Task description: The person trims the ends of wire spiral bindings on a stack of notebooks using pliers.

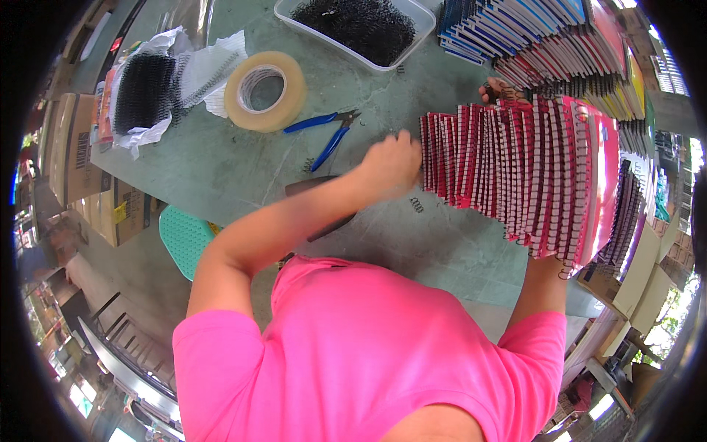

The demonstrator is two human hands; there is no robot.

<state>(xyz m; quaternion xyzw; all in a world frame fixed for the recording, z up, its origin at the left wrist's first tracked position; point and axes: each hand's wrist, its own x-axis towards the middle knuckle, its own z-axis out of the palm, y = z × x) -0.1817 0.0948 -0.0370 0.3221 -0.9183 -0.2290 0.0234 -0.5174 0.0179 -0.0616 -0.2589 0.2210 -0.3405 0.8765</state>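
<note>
Left hand [398, 159] curled, right hand [502, 91] mostly hidden, holds indeterminable; uneven support could spill red notebooks [508, 162] toward nine o'clock.

On the tabletop [199, 160], a row of spiral-bound notebooks [508, 162] lies to the right, the left hand [395, 160] at its left end, the right hand [502, 90] at its far side. More notebooks [519, 37] are stacked behind. Leftward lie nippers [345, 119], a tape roll [294, 92] just beside them, then coils [143, 92] on paper wrapping [132, 140]. Behind the nippers, a tub [379, 68] contains loose coils [361, 28].
</note>
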